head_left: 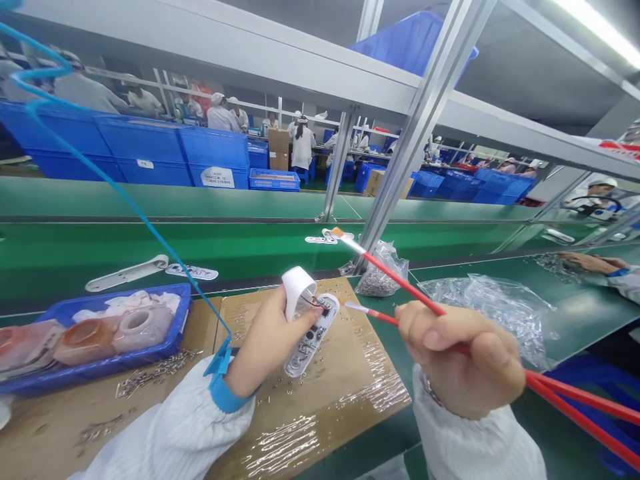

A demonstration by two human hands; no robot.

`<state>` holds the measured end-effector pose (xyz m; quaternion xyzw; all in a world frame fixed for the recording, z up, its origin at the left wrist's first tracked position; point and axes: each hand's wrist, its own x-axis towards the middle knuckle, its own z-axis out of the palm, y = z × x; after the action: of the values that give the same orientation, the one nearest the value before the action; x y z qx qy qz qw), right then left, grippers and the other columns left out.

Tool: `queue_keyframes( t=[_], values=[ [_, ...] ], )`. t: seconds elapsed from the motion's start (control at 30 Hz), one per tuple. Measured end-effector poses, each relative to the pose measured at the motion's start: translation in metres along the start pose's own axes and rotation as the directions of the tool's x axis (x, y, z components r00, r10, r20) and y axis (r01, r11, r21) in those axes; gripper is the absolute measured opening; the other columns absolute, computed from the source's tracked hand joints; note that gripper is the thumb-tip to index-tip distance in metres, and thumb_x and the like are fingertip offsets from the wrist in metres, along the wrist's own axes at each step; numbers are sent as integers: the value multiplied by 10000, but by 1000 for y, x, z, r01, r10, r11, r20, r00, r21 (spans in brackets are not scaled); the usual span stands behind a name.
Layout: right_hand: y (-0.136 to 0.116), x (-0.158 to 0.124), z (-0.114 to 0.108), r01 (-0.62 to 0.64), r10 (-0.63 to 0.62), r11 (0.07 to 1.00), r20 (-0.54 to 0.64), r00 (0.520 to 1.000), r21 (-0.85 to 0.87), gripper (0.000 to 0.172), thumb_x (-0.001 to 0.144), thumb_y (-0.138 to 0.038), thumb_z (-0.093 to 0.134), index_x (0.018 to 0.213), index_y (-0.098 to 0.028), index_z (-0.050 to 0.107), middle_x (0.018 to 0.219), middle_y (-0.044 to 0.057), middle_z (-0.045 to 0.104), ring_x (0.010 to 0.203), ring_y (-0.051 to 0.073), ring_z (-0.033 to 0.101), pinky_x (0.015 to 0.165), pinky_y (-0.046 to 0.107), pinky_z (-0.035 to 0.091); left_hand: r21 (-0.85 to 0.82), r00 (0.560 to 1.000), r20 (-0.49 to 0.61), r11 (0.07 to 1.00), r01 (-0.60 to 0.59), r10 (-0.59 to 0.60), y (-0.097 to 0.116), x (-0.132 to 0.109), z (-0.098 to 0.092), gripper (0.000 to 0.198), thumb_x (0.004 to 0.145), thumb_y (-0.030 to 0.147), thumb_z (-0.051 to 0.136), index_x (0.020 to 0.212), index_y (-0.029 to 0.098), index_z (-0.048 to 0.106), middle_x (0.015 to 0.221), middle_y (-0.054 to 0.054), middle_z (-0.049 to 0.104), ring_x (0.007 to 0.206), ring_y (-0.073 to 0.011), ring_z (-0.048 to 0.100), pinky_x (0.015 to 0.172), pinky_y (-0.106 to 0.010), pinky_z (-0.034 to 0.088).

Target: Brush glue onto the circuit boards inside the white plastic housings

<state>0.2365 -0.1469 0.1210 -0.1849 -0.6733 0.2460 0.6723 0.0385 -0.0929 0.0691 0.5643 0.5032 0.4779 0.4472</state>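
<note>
Pinching a white plastic strip (306, 347) and a curved white cap (299, 288) together, my left grip (267, 340) is closed above the cardboard sheet (360, 380). Right of that sheet, my right grip (465, 357) is closed around two red sticks (420, 293). One white stick tip (353, 307) points at the strip's thin wires (316, 302), just apart. I judge this the lining-up step; the next move calls for closing that gap.

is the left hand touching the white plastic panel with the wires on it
Touching. The head view shows the left hand wrapped around the panel's upper end, its fingertips resting on the white plastic panel with no gap.
</note>
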Motion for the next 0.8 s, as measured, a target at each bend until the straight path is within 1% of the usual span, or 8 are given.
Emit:
queue_keyframes(
  t=[0.17, 0.33, 0.43, 0.5, 0.57, 0.63, 0.7, 0.8],
  values=[
    [10, 1, 10, -72, 68, 996, 80, 995, 56, 292, 944, -328, 442, 805, -201, 665, 529, -1, 517, 471, 121, 473, 474, 272, 382, 70, 1000, 11, 997, -16, 15, 4, -5, 0, 274, 669, 401, 744, 823, 198, 644, 842, -99, 717, 756, -292, 661, 604, -348, 469],
    [10, 1, 3, -111, 103, 992, 115, 988, 61, 254, 926, -251, 439, 824, -182, 661, 563, 9, 531, 490, 124, 483, 497, 281, 400, 127, 1000, 3, 992, 0, 0, 12, -6, -5, 276, 697, 401, 717, 846, 187, 627, 842, -74, 708, 768, -270, 656, 637, -350, 477],
    [-3, 4, -5, -49, 43, 998, 131, 990, 42, 291, 921, -256, 410, 833, -163, 671, 555, 14, 502, 490, 123, 467, 489, 275, 381, 115, 1000, -11, 993, 26, -25, 14, -3, -8, 318, 721, 423, 699, 913, 184, 614, 887, -64, 701, 809, -254, 654, 687, -357, 490],
    [-13, 5, -10, 13, -13, 1000, 195, 981, -1, 315, 926, -284, 394, 844, -156, 670, 560, 24, 499, 498, 132, 466, 491, 281, 374, 69, 999, -28, 997, 22, -20, 14, 0, -11, 344, 723, 424, 701, 949, 182, 604, 929, -64, 697, 839, -246, 654, 719, -361, 496],
    [-21, 5, -16, 42, -24, 997, 259, 966, -63, 293, 920, -291, 395, 838, -166, 648, 566, 27, 489, 506, 141, 462, 505, 293, 368, 25, 999, -43, 1000, 9, -8, 12, 2, -12, 359, 718, 418, 708, 964, 181, 594, 964, -69, 692, 866, -243, 652, 744, -365, 501],
    [-22, 3, -22, 12, 27, 993, 319, 947, -121, 255, 909, -280, 395, 788, -185, 599, 557, 16, 443, 507, 143, 434, 517, 297, 338, 4, 999, -47, 1000, 3, -2, 11, 3, -13, 364, 714, 417, 713, 963, 182, 589, 979, -74, 689, 880, -245, 651, 750, -368, 504],
    [-18, 0, -26, -28, 94, 986, 402, 911, -166, 242, 901, -284, 385, 731, -196, 533, 549, 4, 381, 509, 139, 384, 525, 295, 286, 24, 999, -50, 1000, 3, -2, 10, 3, -13, 369, 713, 430, 714, 958, 184, 591, 964, -72, 689, 871, -247, 651, 739, -370, 504],
    [-10, -2, -27, -66, 179, 971, 515, 838, -229, 238, 904, -284, 365, 707, -198, 469, 561, 1, 358, 526, 132, 346, 548, 295, 249, 91, 999, -51, 996, 2, 3, 11, 2, -14, 359, 714, 442, 710, 942, 188, 598, 914, -63, 691, 837, -250, 651, 707, -367, 499]
  ],
)
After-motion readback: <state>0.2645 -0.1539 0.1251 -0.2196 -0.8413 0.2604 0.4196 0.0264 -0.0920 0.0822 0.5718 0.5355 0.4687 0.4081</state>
